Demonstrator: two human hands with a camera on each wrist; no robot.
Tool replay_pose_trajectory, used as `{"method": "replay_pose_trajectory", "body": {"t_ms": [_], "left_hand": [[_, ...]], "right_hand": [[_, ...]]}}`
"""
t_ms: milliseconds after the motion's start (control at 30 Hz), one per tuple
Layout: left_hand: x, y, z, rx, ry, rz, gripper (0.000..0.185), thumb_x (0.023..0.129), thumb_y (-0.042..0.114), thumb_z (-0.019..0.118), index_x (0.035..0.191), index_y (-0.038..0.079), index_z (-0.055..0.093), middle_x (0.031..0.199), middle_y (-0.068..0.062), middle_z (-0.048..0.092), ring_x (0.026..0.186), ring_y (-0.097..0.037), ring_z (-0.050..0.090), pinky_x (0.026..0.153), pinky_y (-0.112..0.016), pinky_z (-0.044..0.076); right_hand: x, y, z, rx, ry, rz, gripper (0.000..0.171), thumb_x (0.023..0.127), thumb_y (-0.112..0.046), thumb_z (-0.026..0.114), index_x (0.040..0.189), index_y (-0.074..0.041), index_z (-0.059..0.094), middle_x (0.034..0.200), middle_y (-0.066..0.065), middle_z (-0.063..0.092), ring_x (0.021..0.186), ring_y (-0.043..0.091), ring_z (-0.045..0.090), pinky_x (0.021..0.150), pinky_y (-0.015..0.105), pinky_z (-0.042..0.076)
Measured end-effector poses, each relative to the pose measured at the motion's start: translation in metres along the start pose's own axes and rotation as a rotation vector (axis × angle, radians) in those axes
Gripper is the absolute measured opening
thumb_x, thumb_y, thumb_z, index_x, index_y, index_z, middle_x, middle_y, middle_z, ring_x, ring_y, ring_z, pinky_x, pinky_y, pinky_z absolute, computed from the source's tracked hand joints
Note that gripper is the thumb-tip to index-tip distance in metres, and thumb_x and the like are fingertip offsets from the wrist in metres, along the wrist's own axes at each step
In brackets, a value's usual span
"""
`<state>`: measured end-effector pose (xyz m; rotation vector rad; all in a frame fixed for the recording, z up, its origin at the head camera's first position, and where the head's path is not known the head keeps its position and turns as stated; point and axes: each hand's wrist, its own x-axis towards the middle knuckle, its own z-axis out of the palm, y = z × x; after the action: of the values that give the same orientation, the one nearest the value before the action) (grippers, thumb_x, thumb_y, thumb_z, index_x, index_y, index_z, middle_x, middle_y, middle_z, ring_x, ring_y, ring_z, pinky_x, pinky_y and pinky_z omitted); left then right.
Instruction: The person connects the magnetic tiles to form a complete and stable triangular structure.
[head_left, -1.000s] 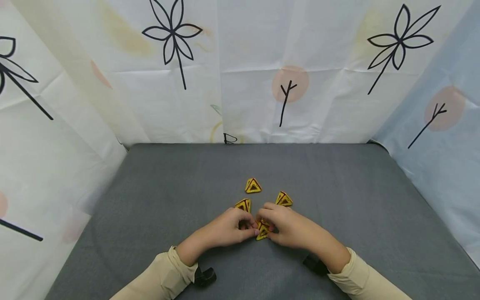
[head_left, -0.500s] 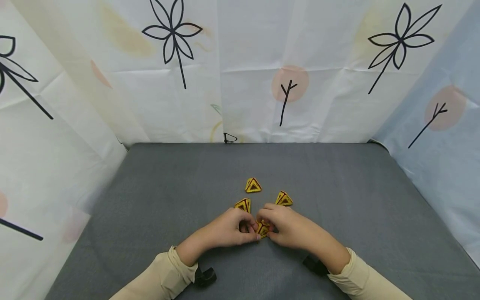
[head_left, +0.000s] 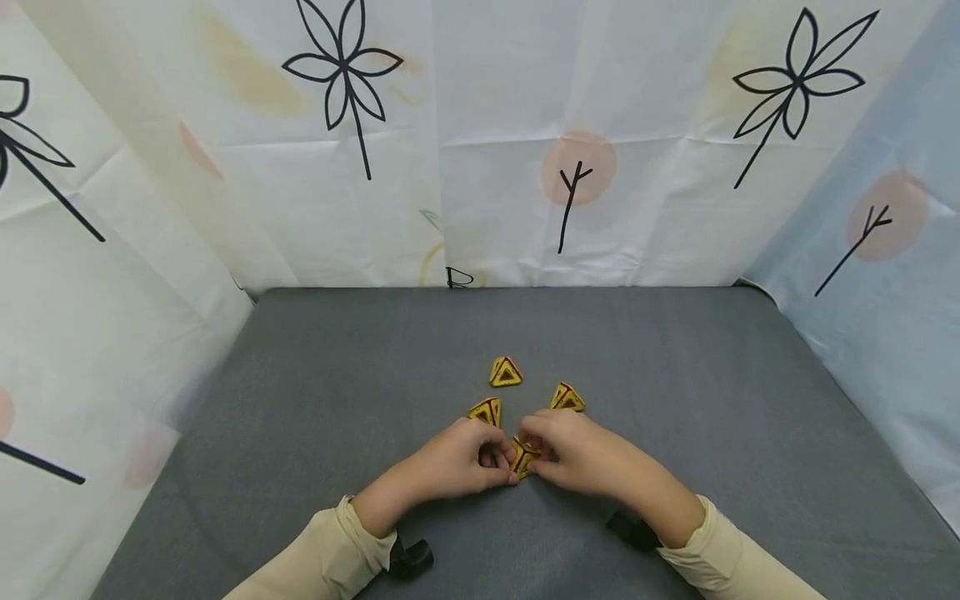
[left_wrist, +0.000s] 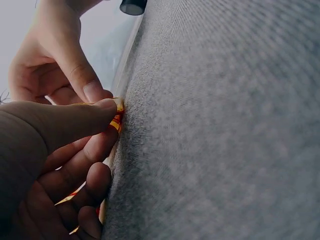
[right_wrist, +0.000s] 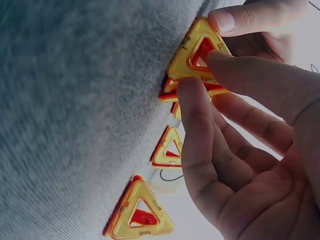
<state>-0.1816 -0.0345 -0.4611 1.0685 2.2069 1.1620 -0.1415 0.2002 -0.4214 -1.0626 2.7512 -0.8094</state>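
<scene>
Item: yellow triangle tiles w/ red inner frames, on grey table (head_left: pixel 315 400). Left hand (head_left: pixel 457 460) & right hand (head_left: pixel 577 454) both pinch the held cluster (head_left: pixel 523 457), on the cloth between the fingertips. Progress (est.): early; cluster looks like 2+ tiles joined, exact no. unclear. Loose tiles, 3: one (head_left: pixel 486 411) just beyond left hand, one (head_left: pixel 567 397) just beyond right hand, one (head_left: pixel 506 372) farther out, between them. Hands: 2

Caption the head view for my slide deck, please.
Both hands, left hand and right hand, pinch a yellow triangle tile on a grey table.
</scene>
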Motion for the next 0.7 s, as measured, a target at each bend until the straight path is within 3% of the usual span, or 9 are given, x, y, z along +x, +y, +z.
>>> {"method": "replay_pose_trajectory", "body": {"t_ms": [367, 700], "left_hand": [[0.0, 0.0004, 0.0004, 0.001, -0.002, -0.005, 0.006, 0.094, 0.02, 0.083, 0.093, 0.019, 0.077, 0.079, 0.014, 0.071, 0.065, -0.002, 0.066, 0.059, -0.02, 0.052], [0.0, -0.0004, -0.0001, 0.008, -0.003, -0.001, 0.007, 0.094, 0.021, 0.083, 0.094, 0.017, 0.078, 0.08, 0.014, 0.072, 0.066, 0.0, 0.066, 0.06, -0.02, 0.053]], "right_hand": [[0.0006, -0.0016, -0.0024, -0.02, -0.003, 0.004, 0.019, 0.09, -0.003, 0.083, 0.091, -0.015, 0.069, 0.085, -0.003, 0.067, 0.075, 0.005, 0.064, 0.068, 0.021, 0.054], [0.0002, 0.0008, -0.0074, 0.107, -0.084, 0.016, 0.015, 0.099, -0.012, 0.076, 0.114, -0.014, 0.076, 0.103, -0.003, 0.077, 0.087, -0.001, 0.068, 0.076, 0.022, 0.058]]}}
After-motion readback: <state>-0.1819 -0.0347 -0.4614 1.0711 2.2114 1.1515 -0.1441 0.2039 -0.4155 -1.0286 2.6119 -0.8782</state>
